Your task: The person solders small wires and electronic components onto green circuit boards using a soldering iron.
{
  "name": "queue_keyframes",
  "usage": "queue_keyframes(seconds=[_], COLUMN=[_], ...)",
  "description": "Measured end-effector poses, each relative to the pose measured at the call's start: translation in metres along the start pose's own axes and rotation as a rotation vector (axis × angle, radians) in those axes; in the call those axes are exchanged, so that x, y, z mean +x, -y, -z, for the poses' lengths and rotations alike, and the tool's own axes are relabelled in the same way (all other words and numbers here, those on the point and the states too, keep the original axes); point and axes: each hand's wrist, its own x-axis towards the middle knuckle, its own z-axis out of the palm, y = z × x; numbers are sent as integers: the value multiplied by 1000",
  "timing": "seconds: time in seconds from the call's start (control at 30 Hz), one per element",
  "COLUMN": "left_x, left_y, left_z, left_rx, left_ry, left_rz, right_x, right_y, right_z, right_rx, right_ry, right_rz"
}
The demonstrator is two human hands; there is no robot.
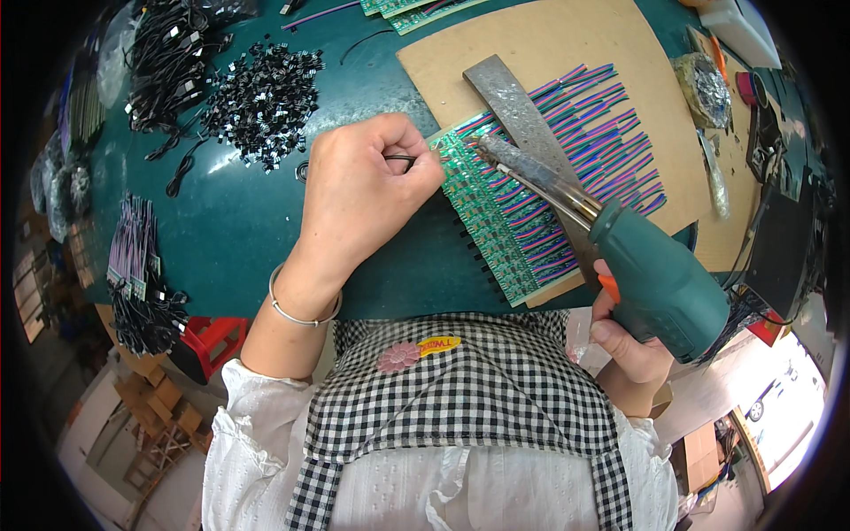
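My left hand [359,186] is closed, thumb and forefinger pinched on a thin black cable [400,158] at the upper-left edge of a green circuit board panel [487,234]. In my right hand [630,347] is a green soldering gun [660,274] with an orange trigger. Its metal tip points left over the panel's far end, close to my left fingertips. Rows of striped coloured wires [639,168] run rightward from the panel. A flat grey metal bar [518,97] lies across panel and wires, partly behind the gun. The cable's end is hidden by my fingers.
Under the panel lies a brown board [567,35] on the green table [390,274]. Left stand a heap of small black connectors [266,102], bundled black cables [168,62] and a wire bundle [133,248] at the table's edge. A foil-wrapped lump [702,88] sits far right.
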Motion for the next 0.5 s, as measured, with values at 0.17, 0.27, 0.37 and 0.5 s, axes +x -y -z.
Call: queue_keyframes(seconds=[0.17, 0.27, 0.37, 0.5], left_x=[2, 2, 0, 1], left_y=[-1, -1, 1, -1], left_z=[-1, -2, -4, -6], left_rx=[30, 32, 45, 27], left_ry=[-6, -26, -42, -93], left_rz=[-4, -44, -31, -40], right_x=[1, 4, 5, 7], right_y=[1, 3, 3, 2], right_z=[-2, -1, -3, 2], right_rx=[3, -26, -21, -130], right_ry=[-2, -20, -23, 54], right_rz=[-23, 7, 9, 45])
